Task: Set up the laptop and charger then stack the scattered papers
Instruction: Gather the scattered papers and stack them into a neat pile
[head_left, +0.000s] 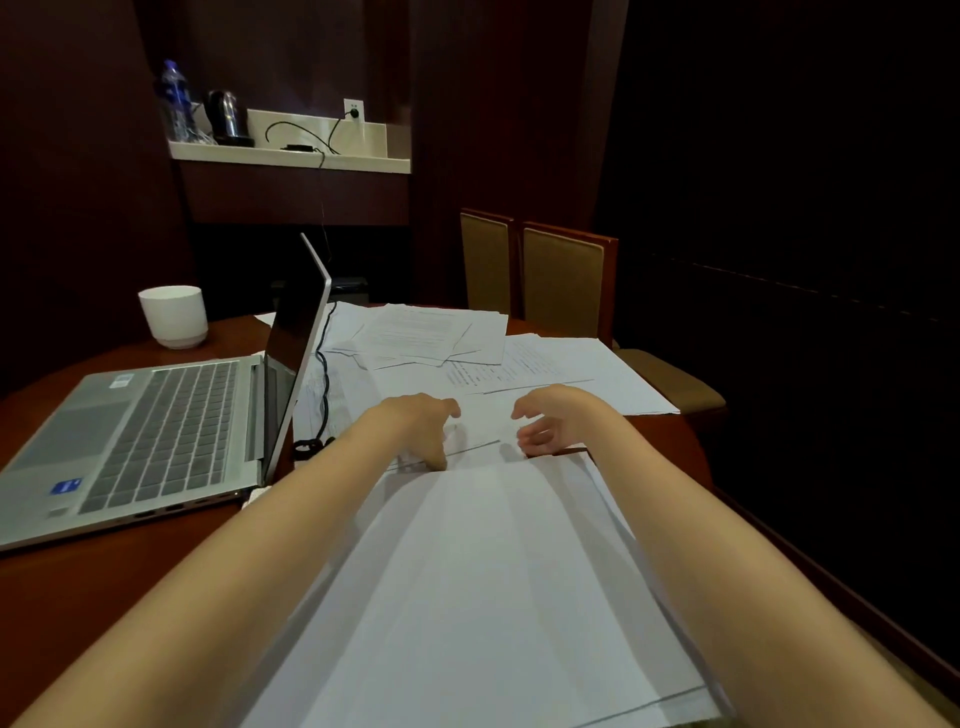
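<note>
Dark panelled walls close round a brown wooden table (104, 582), seen from the head camera. The open laptop (156, 431) sits on the left with its charger cable (326, 395) trailing down behind the lid. A gathered stack (493, 597) lies between the forearms, its long axis running straight away from the person. The left hand (415, 428) curls at the stack's far edge with its thumb tip down on the paper; whether it pinches a sheet cannot be told. The right hand (553, 421) hovers loosely curled, holding nothing. The scattered papers (431, 332) lie just beyond both hands, fanned at skewed angles. The far cluster is roughly in line with the left hand, while the wide sheets (561, 369) just past the right hand stretch off to the right, so that hand is likely nearer them.
</note>
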